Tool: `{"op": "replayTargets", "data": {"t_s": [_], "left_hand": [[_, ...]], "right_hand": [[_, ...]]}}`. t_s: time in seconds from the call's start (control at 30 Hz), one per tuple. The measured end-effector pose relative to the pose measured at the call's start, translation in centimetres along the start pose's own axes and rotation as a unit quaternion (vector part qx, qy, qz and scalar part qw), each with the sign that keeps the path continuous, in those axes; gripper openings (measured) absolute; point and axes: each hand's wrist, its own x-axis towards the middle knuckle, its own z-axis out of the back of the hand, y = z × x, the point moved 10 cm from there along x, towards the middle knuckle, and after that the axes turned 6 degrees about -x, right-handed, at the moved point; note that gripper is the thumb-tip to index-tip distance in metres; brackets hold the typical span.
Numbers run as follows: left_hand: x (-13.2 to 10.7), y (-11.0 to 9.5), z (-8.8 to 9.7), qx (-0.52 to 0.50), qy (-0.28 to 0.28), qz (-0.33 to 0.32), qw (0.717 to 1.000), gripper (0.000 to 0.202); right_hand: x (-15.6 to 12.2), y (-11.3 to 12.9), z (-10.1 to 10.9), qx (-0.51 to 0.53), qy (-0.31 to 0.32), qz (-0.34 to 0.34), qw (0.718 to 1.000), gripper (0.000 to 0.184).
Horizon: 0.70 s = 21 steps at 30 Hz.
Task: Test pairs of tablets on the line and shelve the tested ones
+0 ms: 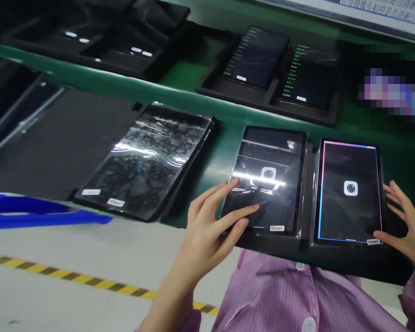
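Observation:
Two tablets lie side by side before me, each showing a camera icon on a dark screen. Over the lower left part of the left tablet (280,203) is my left hand (216,219), its fingers spread; whether the fingertips press the glass I cannot tell. A clear film covers this tablet. My right hand (406,221) is at the right edge of the right tablet (349,212), thumb by the lower corner label and fingers apart along the side. That screen has a pink and blue glowing border. Neither hand lifts anything.
A film-covered tablet (141,161) with two white labels lies to the left, beside a dark grey board (65,133). Behind, a black tray (207,87) holds two tablets with green text. More trays (131,69) stand at the back left. A blue frame (48,219) is below the table edge.

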Motion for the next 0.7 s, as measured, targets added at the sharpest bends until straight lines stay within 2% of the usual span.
{"op": "replayTargets", "data": {"t_s": [0.2, 0.37, 0.47, 0.57, 0.63, 0.7], "left_hand": [[0.1, 0.6, 0.6, 0.02, -0.012, 0.016, 1.0, 0.033], [0.2, 1.2, 1.2, 0.029, -0.037, 0.03, 0.998, 0.028], [0.2, 1.5, 1.4, 0.028, -0.038, 0.051, 0.998, 0.026], [0.1, 1.3, 1.2, 0.026, -0.016, 0.064, 0.997, 0.023], [-0.1, 1.3, 0.7, 0.016, 0.009, 0.077, 0.997, 0.031], [-0.4, 1.7, 0.0, -0.003, 0.036, 0.099, 0.994, 0.051]], "right_hand": [[0.0, -0.8, 0.0, 0.009, -0.007, -0.01, 1.0, 0.107], [-0.1, -2.2, 0.0, 0.0, -0.009, -0.055, 0.998, 0.109], [-0.1, -2.0, 0.2, -0.003, -0.014, -0.065, 0.998, 0.111], [-0.3, -1.2, 0.0, -0.005, -0.011, -0.064, 0.998, 0.111], [-0.5, -0.7, -0.2, -0.012, -0.008, -0.059, 0.998, 0.112], [-0.6, -0.6, -0.4, -0.026, -0.001, -0.063, 0.998, 0.113]]}}
